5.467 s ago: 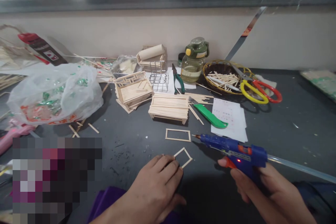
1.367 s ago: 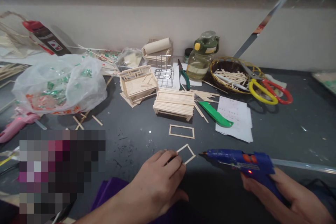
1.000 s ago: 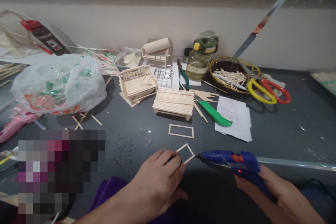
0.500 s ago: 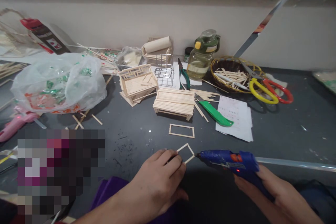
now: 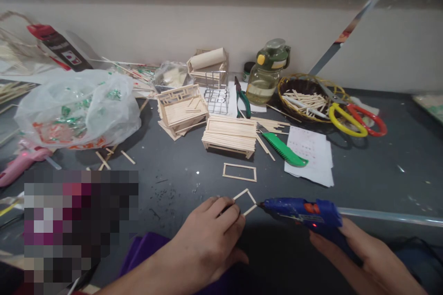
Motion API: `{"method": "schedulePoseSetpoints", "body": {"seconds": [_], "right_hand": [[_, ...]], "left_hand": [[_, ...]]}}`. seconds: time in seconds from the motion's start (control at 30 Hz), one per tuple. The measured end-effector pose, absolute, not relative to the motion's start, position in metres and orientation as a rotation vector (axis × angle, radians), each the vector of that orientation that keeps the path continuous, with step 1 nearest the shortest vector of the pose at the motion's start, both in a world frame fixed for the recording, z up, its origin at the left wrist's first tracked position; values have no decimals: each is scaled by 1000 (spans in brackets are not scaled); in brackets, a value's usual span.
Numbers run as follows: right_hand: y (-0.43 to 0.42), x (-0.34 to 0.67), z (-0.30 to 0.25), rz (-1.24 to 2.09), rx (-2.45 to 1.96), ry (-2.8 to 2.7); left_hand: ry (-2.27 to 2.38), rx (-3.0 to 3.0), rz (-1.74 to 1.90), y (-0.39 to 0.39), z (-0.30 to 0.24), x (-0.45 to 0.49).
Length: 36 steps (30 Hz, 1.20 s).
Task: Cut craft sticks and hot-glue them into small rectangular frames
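Note:
My left hand (image 5: 214, 230) is closed on a small wooden stick frame (image 5: 252, 196), whose far corner sticks out past the fingers; the rest of it is hidden under the hand. In my right hand (image 5: 367, 258) is a blue glue gun (image 5: 301, 209) with a lit red light. Its nozzle tip meets the right corner of the frame. A clear glue stick (image 5: 387, 216) juts from the back of the gun. Just beyond, a second rectangular stick frame (image 5: 239, 178) lies flat on the dark table.
A small slatted wooden bench (image 5: 228, 136) and a miniature seat (image 5: 182, 108) stand mid-table. Right of them lie a green utility knife (image 5: 284, 148), paper (image 5: 311, 170), scissors (image 5: 348, 120) and a basket (image 5: 301, 117). At left are a plastic bag (image 5: 76, 115) and a pink glue gun (image 5: 26, 163).

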State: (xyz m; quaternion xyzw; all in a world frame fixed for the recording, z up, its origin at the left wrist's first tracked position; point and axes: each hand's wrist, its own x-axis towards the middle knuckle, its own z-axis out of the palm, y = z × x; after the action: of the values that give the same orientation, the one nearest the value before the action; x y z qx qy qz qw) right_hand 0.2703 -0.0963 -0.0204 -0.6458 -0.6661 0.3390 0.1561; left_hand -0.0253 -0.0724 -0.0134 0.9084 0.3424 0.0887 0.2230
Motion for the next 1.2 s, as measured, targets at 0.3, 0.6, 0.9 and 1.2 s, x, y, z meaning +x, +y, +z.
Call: {"method": "schedulePoseSetpoints", "body": {"seconds": [0.3, 0.6, 0.9, 1.2], "right_hand": [[-97, 272, -22, 981, -1836, -1949], [-97, 265, -16, 862, -1866, -1956], [-92, 269, -19, 845, -1858, -1973], [-93, 266, -14, 904, -1867, -1944]], "left_hand": [[947, 2518, 269, -72, -14, -25], [948, 2516, 260, -72, -15, -25], [958, 2525, 253, -72, -13, -25], [965, 2539, 292, -72, -13, -25]]}}
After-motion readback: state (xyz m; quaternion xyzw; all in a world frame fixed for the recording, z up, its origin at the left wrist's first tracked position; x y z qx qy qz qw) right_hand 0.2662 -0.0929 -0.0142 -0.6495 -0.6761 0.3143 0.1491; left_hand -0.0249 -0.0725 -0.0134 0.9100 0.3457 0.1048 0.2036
